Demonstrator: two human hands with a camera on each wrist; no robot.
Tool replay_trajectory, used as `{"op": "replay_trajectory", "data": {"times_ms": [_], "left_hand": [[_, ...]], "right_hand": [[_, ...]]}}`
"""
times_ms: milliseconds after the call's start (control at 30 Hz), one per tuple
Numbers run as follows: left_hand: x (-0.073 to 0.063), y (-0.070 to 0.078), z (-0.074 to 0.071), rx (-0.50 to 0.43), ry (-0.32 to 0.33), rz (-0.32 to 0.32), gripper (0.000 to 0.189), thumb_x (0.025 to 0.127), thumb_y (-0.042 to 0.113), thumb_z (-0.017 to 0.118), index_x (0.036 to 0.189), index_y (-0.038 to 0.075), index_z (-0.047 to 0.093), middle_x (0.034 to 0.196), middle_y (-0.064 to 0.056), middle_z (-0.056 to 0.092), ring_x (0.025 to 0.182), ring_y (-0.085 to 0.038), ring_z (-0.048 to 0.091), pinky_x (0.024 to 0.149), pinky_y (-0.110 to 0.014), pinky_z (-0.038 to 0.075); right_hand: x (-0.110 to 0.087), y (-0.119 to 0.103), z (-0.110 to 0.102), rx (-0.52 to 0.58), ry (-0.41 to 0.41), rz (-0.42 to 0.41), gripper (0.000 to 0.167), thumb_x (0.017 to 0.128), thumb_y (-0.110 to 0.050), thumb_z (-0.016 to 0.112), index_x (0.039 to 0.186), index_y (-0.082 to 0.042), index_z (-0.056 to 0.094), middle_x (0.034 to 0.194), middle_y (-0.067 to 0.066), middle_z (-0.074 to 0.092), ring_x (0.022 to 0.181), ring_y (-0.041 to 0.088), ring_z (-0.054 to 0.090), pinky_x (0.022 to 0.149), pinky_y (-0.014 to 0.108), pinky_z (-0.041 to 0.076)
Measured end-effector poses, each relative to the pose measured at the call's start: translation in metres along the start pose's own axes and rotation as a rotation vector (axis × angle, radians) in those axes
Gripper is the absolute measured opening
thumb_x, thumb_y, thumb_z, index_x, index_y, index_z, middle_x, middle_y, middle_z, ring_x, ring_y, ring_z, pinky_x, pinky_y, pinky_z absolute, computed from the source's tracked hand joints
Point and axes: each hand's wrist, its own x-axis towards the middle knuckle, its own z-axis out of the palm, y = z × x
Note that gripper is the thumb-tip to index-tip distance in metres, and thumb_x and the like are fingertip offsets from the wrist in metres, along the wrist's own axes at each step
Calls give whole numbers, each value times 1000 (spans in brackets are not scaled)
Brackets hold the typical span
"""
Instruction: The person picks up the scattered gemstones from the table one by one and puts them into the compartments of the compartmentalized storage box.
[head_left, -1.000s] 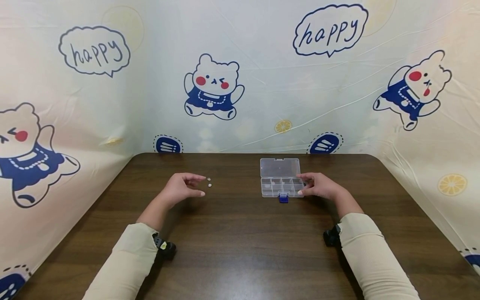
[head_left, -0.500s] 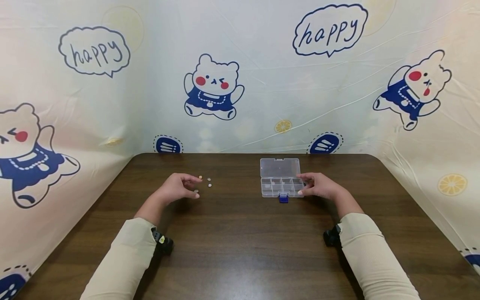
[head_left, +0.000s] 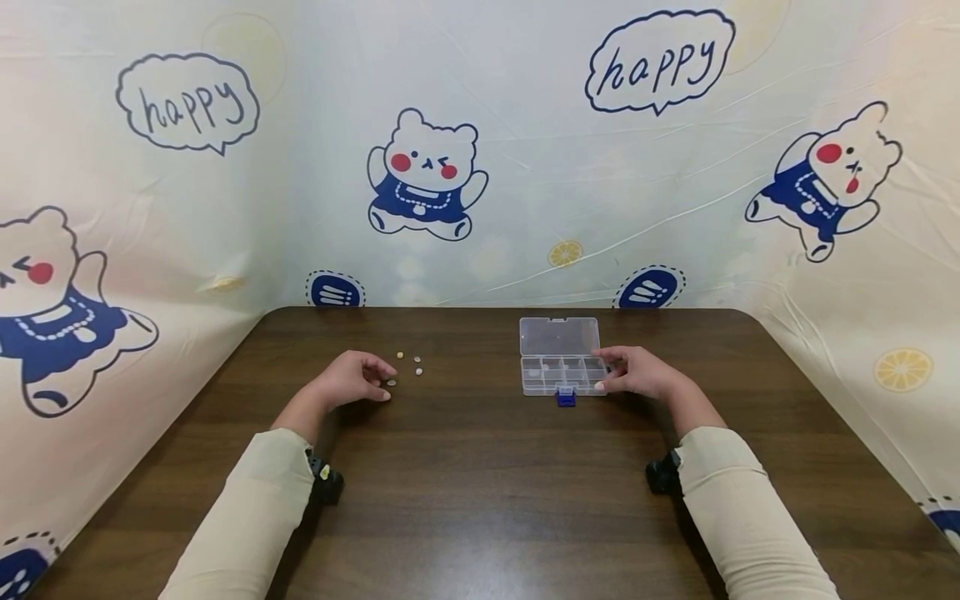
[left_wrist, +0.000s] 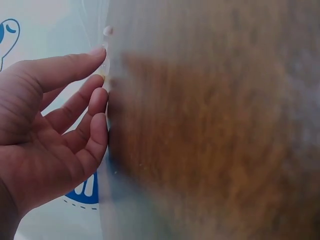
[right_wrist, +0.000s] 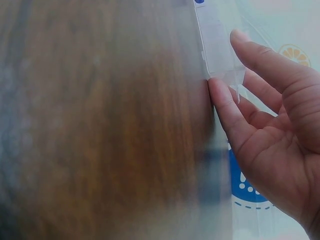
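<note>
the work is judged to be partway through: the clear compartment box (head_left: 543, 392) is already opened, its lid (head_left: 558, 336) laid back and its blue latch (head_left: 566, 399) let down at the front, and something pale seems to be held in the left-hand compartments, too small to be identified. four small pieces are to be seen loose on the tabletop (head_left: 465, 483), well apart from the box on its left: a yellowish piece (head_left: 400, 355), two pale pieces (head_left: 419, 372) near it, and a greyish piece (head_left: 392, 383) by the left hand (head_left: 351, 379). that hand is held with thumb and fingers spread around the greyish piece, and nothing is seen pinched; whether it is touched cannot be told. the right end of the box is held between the thumb and fingers of the right hand (head_left: 637, 372). the handling of these four pieces is judged unfinished, and the lid is not yet closed.
</note>
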Motion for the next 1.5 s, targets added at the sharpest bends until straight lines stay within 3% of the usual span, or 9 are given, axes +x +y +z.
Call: {"op": "replay_trajectory", "data": {"times_ms": [300,600,900,1500], "left_hand": [[7,-5,2,62,-9,21,31,81,4,78,111,4,71,106,-10,67,97,-24,57,88,-42,50],[13,-5,3,119,-15,-6,22,83,12,79,104,6,75,97,-4,68,91,-21,57,84,-39,49],[13,0,1,180,-44,-9,13,85,10,76,98,7,76,92,-5,68,86,-21,56,84,-41,48],[11,-1,1,165,-41,-19,6,86,8,74,92,6,74,86,-4,66,81,-20,54,82,-38,46]], "right_hand": [[2,2,2,-4,-6,-9,70,84,-22,79,143,-4,47,141,27,44,98,26,61,95,45,48],[2,2,-1,-8,-12,-1,71,83,-25,79,144,-6,46,142,26,44,99,26,60,98,47,46],[1,2,-1,-3,-14,-2,72,84,-24,79,144,-3,45,141,27,45,98,26,61,97,47,46],[1,1,-1,-2,-20,15,73,84,-25,78,145,-4,44,142,26,44,100,26,60,98,46,45]]}}
